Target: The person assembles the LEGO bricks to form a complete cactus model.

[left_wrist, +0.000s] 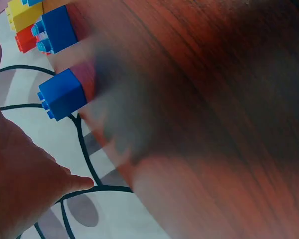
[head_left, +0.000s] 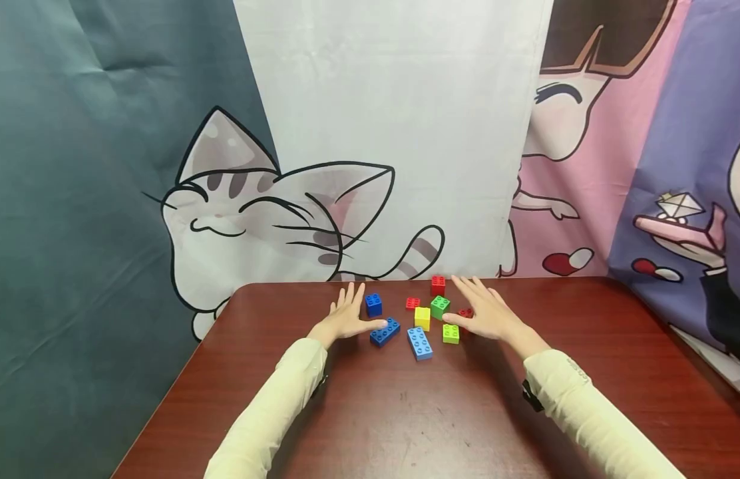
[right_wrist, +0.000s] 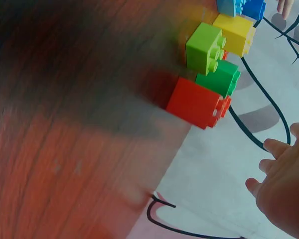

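Note:
My left hand [head_left: 345, 319] is held over the table with straight, spread fingers, its thumb above the long blue brick [head_left: 384, 332]. Beside those fingers stands a square blue brick [head_left: 373, 305]. On the other side, my right hand [head_left: 484, 313] hovers with fingers extended, partly hiding a red brick [head_left: 465, 313]. Near its thumb are a lime brick [head_left: 450, 334] and a green brick [head_left: 440, 307]. Between the hands lie a yellow brick [head_left: 422, 318], a long light blue brick [head_left: 419, 343] and a small red brick [head_left: 412, 303]. Neither hand holds anything.
Another red brick [head_left: 438, 286] stands close to the far edge of the brown table [head_left: 382, 412]. A cloth printed with cartoon figures [head_left: 400, 120] hangs right behind that edge.

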`<state>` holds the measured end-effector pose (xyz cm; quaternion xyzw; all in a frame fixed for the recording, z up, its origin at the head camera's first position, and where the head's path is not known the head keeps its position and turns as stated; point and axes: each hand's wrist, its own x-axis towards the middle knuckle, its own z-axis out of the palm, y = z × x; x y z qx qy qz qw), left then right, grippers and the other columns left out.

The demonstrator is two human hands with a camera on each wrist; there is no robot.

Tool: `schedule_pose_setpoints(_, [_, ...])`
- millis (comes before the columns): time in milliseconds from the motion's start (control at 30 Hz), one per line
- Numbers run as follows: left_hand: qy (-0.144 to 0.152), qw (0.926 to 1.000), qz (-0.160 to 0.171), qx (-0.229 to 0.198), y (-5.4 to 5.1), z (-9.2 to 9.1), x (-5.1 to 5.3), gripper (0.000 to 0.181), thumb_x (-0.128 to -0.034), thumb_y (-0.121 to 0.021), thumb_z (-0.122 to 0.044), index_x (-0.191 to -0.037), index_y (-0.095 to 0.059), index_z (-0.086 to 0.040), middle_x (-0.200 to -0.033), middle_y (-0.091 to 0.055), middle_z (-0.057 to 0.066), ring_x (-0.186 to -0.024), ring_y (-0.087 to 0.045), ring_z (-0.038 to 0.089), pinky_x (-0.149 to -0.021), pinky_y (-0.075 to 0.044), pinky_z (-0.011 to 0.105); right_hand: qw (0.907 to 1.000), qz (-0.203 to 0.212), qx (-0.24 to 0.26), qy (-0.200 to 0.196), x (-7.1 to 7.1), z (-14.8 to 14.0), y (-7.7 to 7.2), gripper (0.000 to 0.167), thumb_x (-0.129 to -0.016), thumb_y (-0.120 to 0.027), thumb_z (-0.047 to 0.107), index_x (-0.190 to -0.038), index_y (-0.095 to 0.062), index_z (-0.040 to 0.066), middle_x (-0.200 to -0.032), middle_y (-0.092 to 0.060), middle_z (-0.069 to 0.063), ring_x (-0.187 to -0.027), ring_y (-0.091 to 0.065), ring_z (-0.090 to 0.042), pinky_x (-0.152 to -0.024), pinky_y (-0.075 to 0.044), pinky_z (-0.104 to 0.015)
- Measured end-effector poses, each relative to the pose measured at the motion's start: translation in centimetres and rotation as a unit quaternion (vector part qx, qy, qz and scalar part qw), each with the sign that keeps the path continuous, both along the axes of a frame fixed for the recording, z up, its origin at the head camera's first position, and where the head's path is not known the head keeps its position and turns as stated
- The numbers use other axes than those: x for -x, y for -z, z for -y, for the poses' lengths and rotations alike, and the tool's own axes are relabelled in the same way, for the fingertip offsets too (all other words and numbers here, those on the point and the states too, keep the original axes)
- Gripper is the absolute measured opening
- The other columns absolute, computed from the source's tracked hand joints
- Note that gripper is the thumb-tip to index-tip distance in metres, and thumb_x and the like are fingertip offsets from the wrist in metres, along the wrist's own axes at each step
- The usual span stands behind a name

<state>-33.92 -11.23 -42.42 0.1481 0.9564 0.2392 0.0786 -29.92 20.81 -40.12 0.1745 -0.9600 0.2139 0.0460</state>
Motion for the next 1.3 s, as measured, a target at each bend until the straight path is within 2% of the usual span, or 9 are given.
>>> schedule_pose_setpoints(167, [-0.020,0.9996,0.014,-0.012,0.5,0.2,0.1,0.107,-0.0830,-0.063,-0.061,-0.157,-0.004,-0.010,-0.164,0.000,0.021,-0.151,0.000,0.044,-0.119,-0.010,0.065,0.9999,-0.001,0.009,-0.007,-0.1,0.8,0.5,0.090,-0.086,-0.060,0.057,-0.154,-0.026,0.009,-0.157,-0.031,-0.022,-0.147,-0.020,-0.046,-0.114,-0.019,-0.070])
schedule_pose_setpoints(333, [-0.026,0.9990,0.020,-0.032,0.9,0.0,0.4,0.105,-0.0847,-0.063,-0.056,-0.157,-0.003,-0.009,-0.163,-0.003,0.024,-0.151,-0.001,0.044,-0.120,-0.011,0.063,0.9998,0.010,0.018,-0.006,-0.2,1.1,0.8,0.089,-0.085,-0.062,0.055,-0.152,-0.030,0.008,-0.156,-0.033,-0.022,-0.146,-0.022,-0.047,-0.111,-0.024,-0.070])
schedule_pose_setpoints(467, [-0.028,0.9983,0.023,-0.046,0.9,-0.3,0.4,0.102,-0.0866,-0.063,-0.053,-0.157,-0.004,-0.008,-0.163,-0.005,0.024,-0.151,-0.001,0.044,-0.120,-0.010,0.062,0.9997,0.003,0.020,-0.013,-0.1,1.1,1.1,0.087,-0.085,-0.064,0.052,-0.151,-0.032,0.005,-0.154,-0.037,-0.023,-0.143,-0.028,-0.046,-0.108,-0.032,-0.068])
schedule_pose_setpoints(667, [-0.033,0.9971,0.016,-0.066,1.1,-0.6,0.7,0.096,-0.0896,-0.062,-0.046,-0.156,-0.007,-0.005,-0.163,-0.011,0.023,-0.150,-0.009,0.044,-0.120,-0.015,0.061,0.9991,-0.022,0.029,-0.021,-0.1,1.1,1.8,0.082,-0.085,-0.070,0.044,-0.147,-0.038,0.002,-0.145,-0.047,-0.023,-0.133,-0.042,-0.043,-0.106,-0.039,-0.062])
schedule_pose_setpoints(833, [-0.037,0.9961,0.002,-0.080,1.5,-0.6,0.5,0.092,-0.0908,-0.063,-0.042,-0.156,-0.011,-0.003,-0.162,-0.016,0.023,-0.150,-0.016,0.041,-0.120,-0.022,0.058,0.9988,-0.031,0.033,-0.016,-0.3,0.9,2.3,0.076,-0.086,-0.071,0.039,-0.144,-0.043,-0.001,-0.142,-0.050,-0.024,-0.131,-0.044,-0.044,-0.106,-0.040,-0.062])
schedule_pose_setpoints(1033, [-0.026,0.9949,-0.040,-0.089,1.7,-0.9,0.6,0.084,-0.0927,-0.063,-0.035,-0.154,-0.018,0.000,-0.159,-0.022,0.026,-0.148,-0.022,0.041,-0.119,-0.024,0.057,0.9982,-0.044,0.039,-0.005,-0.3,0.8,2.7,0.065,-0.086,-0.071,0.033,-0.137,-0.051,-0.001,-0.137,-0.054,-0.024,-0.129,-0.046,-0.043,-0.104,-0.042,-0.061])
schedule_pose_setpoints(1200, [-0.027,0.9918,-0.114,-0.050,1.4,-2.0,0.7,0.082,-0.0912,-0.065,-0.034,-0.152,-0.023,0.002,-0.157,-0.027,0.027,-0.147,-0.022,0.044,-0.119,-0.020,0.060,0.9977,-0.048,0.047,-0.006,-0.2,1.4,3.3,0.061,-0.086,-0.072,0.035,-0.132,-0.056,-0.001,-0.131,-0.060,-0.022,-0.123,-0.052,-0.041,-0.101,-0.045,-0.060])
schedule_pose_setpoints(1300, [-0.015,0.9882,-0.149,-0.035,1.0,-3.2,0.7,0.082,-0.0908,-0.066,-0.035,-0.151,-0.024,0.002,-0.158,-0.028,0.025,-0.149,-0.020,0.042,-0.121,-0.018,0.057,0.9975,-0.044,0.055,0.002,-0.3,1.7,3.6,0.060,-0.084,-0.073,0.036,-0.130,-0.058,0.000,-0.127,-0.062,-0.021,-0.119,-0.056,-0.039,-0.101,-0.046,-0.057])
